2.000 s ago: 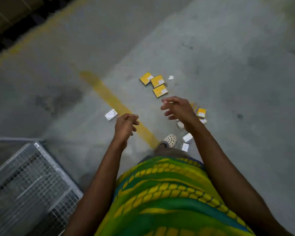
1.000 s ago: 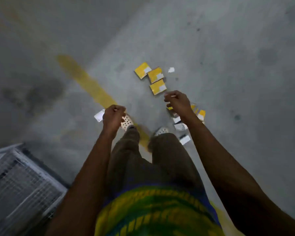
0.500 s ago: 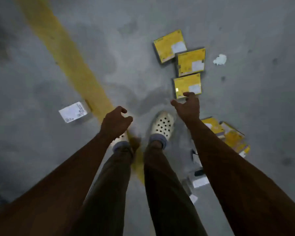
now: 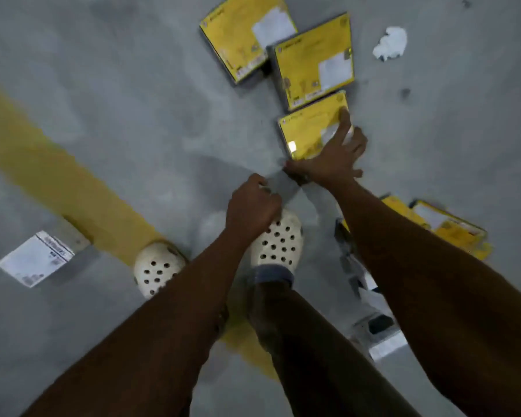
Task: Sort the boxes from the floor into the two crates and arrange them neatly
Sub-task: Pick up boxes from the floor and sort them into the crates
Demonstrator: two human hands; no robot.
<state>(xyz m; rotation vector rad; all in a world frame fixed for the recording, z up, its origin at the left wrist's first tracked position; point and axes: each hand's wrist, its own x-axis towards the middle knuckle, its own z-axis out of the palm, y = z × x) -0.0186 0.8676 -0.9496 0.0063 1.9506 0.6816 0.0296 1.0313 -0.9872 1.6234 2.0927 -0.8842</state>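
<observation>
Three yellow boxes lie in a row on the floor (image 4: 133, 85) toward 12 o'clock: the far box (image 4: 238, 31), the middle box (image 4: 310, 61) and the nearest box (image 4: 309, 130). The right hand (image 4: 333, 164) rests on the nearest box, its fingers (image 4: 345, 124) straight and spread over the top. The left hand (image 4: 251, 206) hangs above a white shoe (image 4: 278, 239), fingers loosely curled, nothing visible in them. A white box (image 4: 33, 260) lies at 9 o'clock, beside the yellow line (image 4: 57, 176). More boxes (image 4: 451, 227) are heaped at 3 o'clock.
</observation>
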